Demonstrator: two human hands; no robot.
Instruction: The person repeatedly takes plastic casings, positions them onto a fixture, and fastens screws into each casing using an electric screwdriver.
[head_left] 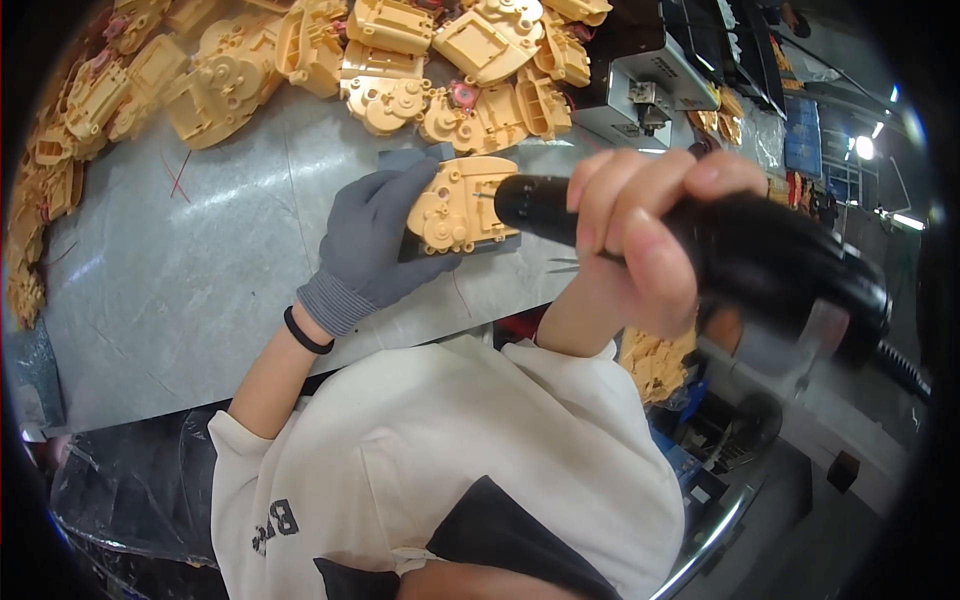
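My left hand (pixel 372 235), in a grey knit glove, is closed on the left side of a yellow plastic housing (pixel 455 215) with round bosses and a raised rectangular part. Under the housing sits a dark grey block (pixel 507 243), resting on the table. My bare right hand (pixel 640 215) is wrapped round a black electric screwdriver (pixel 790 255), held almost level. Its thin bit points left at the housing's right part; whether the tip touches a screw is too small to tell. A cord leaves the tool's far right end.
Piles of similar yellow housings (pixel 225 75) line the table's back and left edges. At the back right stands a metal-fronted machine (pixel 640 95). Short red wires (pixel 178 178) lie on the grey tabletop (pixel 200 290). More yellow parts (pixel 657 365) sit below the table at right.
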